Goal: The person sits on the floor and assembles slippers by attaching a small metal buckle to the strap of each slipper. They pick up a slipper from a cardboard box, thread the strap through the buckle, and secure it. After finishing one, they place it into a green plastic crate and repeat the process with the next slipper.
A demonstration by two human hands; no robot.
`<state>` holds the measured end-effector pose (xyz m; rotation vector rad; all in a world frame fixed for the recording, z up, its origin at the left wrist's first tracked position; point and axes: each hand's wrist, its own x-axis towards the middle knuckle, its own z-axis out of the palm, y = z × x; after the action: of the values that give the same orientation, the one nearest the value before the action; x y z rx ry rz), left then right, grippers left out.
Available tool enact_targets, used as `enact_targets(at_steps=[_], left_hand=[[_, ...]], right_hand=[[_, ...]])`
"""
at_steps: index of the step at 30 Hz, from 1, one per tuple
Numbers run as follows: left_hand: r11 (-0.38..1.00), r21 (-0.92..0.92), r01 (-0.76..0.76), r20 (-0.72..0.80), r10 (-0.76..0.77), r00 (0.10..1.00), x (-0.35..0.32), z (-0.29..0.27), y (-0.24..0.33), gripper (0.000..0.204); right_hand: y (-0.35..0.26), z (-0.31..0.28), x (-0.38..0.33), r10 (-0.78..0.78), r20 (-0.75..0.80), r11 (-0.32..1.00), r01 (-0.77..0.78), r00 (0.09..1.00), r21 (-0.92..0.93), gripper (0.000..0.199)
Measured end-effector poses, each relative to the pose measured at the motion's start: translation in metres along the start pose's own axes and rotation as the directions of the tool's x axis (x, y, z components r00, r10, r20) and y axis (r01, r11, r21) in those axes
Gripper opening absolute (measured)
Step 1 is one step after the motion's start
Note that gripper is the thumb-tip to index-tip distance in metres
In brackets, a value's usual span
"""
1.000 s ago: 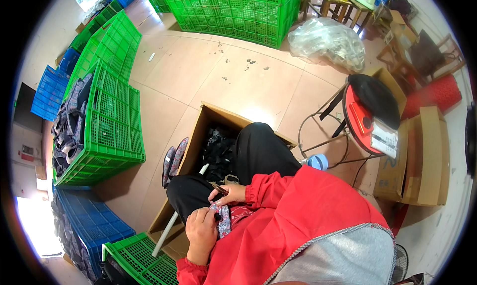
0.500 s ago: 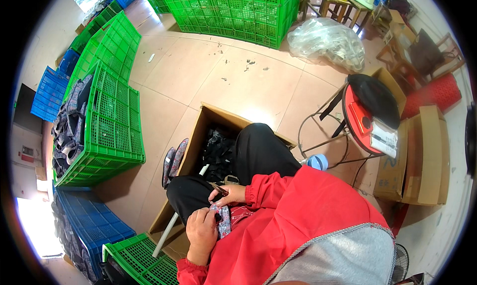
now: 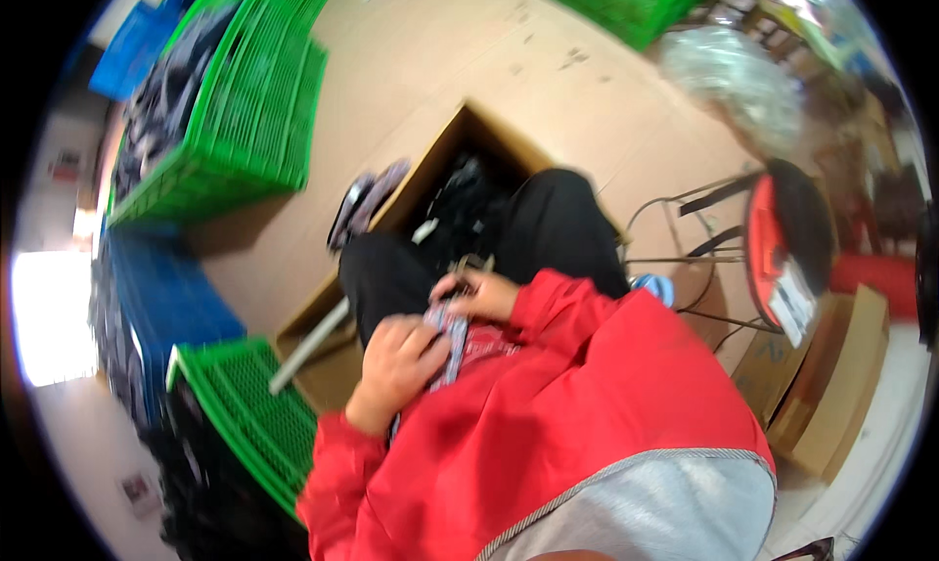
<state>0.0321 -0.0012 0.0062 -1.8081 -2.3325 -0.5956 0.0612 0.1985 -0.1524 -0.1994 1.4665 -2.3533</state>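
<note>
Patterned cloth (image 3: 457,338) lies in our lap, against the red garment (image 3: 587,385), just in front of our body and between our 2 hands. Our left hand (image 3: 396,359) is narrow, its fingers bent over the near-left side of the cloth and closed on it, probably to keep the soft material from sliding; how firm that grip is, we cannot tell. Our right hand (image 3: 486,295) meets the far end of the cloth and is closed around a small dark object (image 3: 452,288), too blurred for us to name. Having the 2 hands this close together likely keeps the cloth taut and within easy sight.

Our knees, in black trousers (image 3: 559,224), are spread over an open carton (image 3: 423,181), which holds a heap of dark pieces (image 3: 462,191); its place below our lap seems chosen so that small bits can drop straight in. A white pole (image 3: 311,348) leans across the carton's near-left part, for a reason we cannot tell. Patterned items (image 3: 370,201) sit just beside the carton's left wall. To our left, a green crate (image 3: 256,121) bears a pile of dark material (image 3: 166,96), presumably near enough for reaching.
</note>
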Motion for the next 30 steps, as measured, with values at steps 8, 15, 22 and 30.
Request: enact_targets(at_steps=[8,15,22,30], left_hand=[[0.997,0.012,0.082,-0.151,-0.079,0.985,-0.035,0.022,0.003,0.022],[0.994,0.036,0.1,-0.258,-0.088,0.962,-0.044,0.027,0.001,0.017],[0.991,0.049,0.128,-0.323,-0.105,0.941,-0.047,0.033,-0.001,0.014],[0.989,0.069,0.132,-0.321,-0.103,0.942,-0.048,0.033,-0.001,0.013]], right_hand=[[-0.035,0.008,-0.01,0.135,-0.125,0.991,-0.137,0.983,-0.009,0.027],[-0.082,0.019,-0.027,0.115,0.044,0.981,-0.107,0.992,-0.162,0.034],[-0.062,0.03,-0.025,0.082,0.081,0.971,-0.061,0.993,-0.232,0.024],[-0.079,0.04,-0.022,0.163,0.058,0.818,-0.102,0.985,-0.566,0.032]])
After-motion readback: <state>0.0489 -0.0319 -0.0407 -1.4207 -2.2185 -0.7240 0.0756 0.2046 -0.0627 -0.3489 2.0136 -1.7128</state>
